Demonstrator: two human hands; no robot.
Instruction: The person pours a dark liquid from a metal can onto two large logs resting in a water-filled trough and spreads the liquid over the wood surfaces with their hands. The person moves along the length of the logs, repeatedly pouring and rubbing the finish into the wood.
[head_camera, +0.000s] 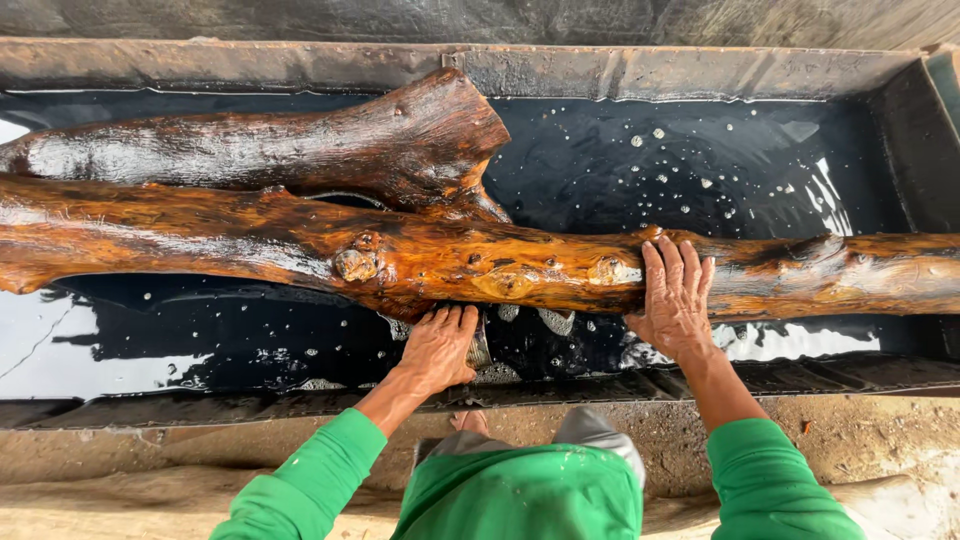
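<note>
A long, wet, glossy brown forked log (300, 225) lies across a metal trough (620, 70) filled with dark liquid (640, 160). My right hand (675, 298) rests flat on the log's near side, fingers spread. My left hand (438, 345) is under the log's lower edge and grips a small object (480, 350) pressed against the wood; what that object is, I cannot tell. Foam and bubbles float beneath the log by both hands. Both my sleeves are green.
The trough's near rim (250, 402) runs just in front of my hands, with its right end wall (915, 140) at the far right. Dirt ground (120, 470) lies below the rim. A bare foot (470, 422) shows under my green shirt.
</note>
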